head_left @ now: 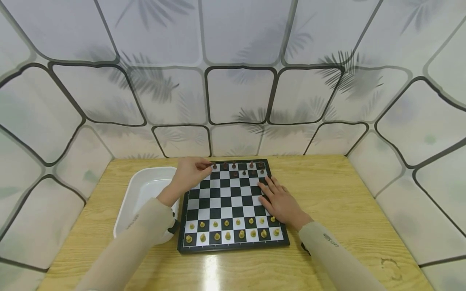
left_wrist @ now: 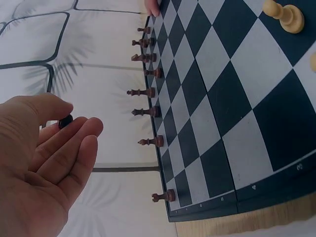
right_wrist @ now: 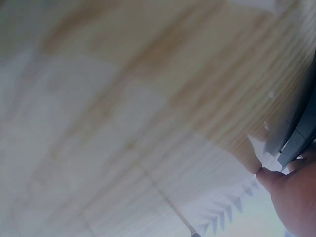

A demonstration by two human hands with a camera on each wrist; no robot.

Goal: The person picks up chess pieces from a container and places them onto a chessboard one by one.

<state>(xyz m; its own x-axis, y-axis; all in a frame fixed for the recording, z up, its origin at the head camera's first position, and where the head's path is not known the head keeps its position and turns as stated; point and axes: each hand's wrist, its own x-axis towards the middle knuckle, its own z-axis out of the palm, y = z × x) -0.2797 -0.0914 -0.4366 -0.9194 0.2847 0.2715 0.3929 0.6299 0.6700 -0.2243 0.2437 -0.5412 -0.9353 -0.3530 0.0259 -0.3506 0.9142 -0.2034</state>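
My left hand point(head_left: 189, 174) is over the far left of the chessboard point(head_left: 225, 190), thumb and fingers pinching a small dark chess piece point(left_wrist: 65, 121). Only its dark rounded end shows in the left wrist view; the rest is hidden by the fingers. Below that hand, a dark brown rook point(left_wrist: 163, 196) stands in the board's corner, with a gap between it and a bishop point(left_wrist: 150, 141). More brown pieces stand along the far edge. My right hand point(head_left: 282, 203) rests with fingers spread on the board's right edge, in the right wrist view partly seen beside the black board side point(right_wrist: 298, 143).
Pale yellow chess pieces point(head_left: 227, 235) fill two rows on the near side of the board. A white plastic tray point(head_left: 149, 186) stands left of the board, partly under my left forearm. The wooden table point(head_left: 320, 182) meets a patterned wall covering point(head_left: 238, 97) behind and at both sides.
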